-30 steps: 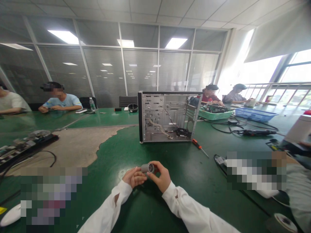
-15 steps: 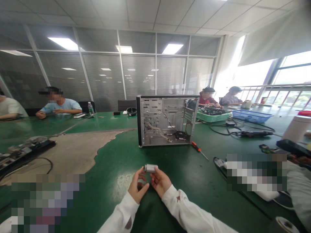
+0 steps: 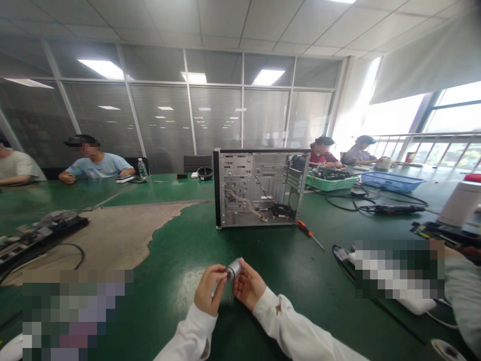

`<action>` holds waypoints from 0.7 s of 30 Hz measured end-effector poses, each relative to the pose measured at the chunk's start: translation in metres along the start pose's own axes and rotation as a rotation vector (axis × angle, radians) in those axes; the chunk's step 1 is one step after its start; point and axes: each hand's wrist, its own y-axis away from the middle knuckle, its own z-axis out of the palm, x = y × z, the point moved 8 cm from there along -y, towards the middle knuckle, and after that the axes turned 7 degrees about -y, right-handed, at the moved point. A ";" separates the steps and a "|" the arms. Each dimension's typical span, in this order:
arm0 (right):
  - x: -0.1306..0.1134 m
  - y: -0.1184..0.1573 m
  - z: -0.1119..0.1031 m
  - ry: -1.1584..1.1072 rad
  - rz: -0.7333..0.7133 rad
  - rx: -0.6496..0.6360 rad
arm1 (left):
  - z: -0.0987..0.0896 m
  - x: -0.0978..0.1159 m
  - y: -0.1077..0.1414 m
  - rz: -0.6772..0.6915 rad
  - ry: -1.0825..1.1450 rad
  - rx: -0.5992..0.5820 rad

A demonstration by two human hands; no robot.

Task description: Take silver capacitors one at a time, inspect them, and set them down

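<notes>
- A silver metal cylinder (image 3: pixel 233 269) with a dark round end
- A white fabric left sleeve (image 3: pixel 188 338) and a white fabric right sleeve (image 3: pixel 289 326), the right one bearing 1 small reddish-brown mark
- A glossy green workbench top (image 3: pixel 180 255) with a ragged beige worn patch (image 3: pixel 108 245)
- A silver steel computer case (image 3: pixel 255 188) with a black front edge
- A metal screwdriver with an orange-and-black handle (image 3: pixel 304 226)
- A bright blue plastic basket (image 3: pixel 391 181) and a pale green plastic basket (image 3: pixel 330 183)
- A co-worker's light-blue T-shirt (image 3: pixel 98 166) and another co-worker's maroon shirt (image 3: pixel 319 159)
- Grey horizontally striped window blinds (image 3: pixel 161 125)
</notes>
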 end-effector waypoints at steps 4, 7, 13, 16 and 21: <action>-0.007 -0.008 -0.003 0.073 -0.076 -0.021 | 0.004 0.007 -0.001 0.054 -0.048 -0.079; -0.018 -0.013 -0.001 0.186 -0.221 -0.076 | 0.010 0.009 0.001 0.059 -0.110 -0.125; -0.030 -0.011 0.007 0.388 -0.468 -0.232 | 0.023 0.010 0.008 0.078 -0.257 -0.208; -0.033 -0.008 0.008 0.531 -0.572 -0.254 | 0.025 0.012 0.010 0.092 -0.304 -0.238; -0.037 -0.001 0.010 0.679 -0.677 -0.222 | 0.027 0.018 0.011 0.149 -0.334 -0.264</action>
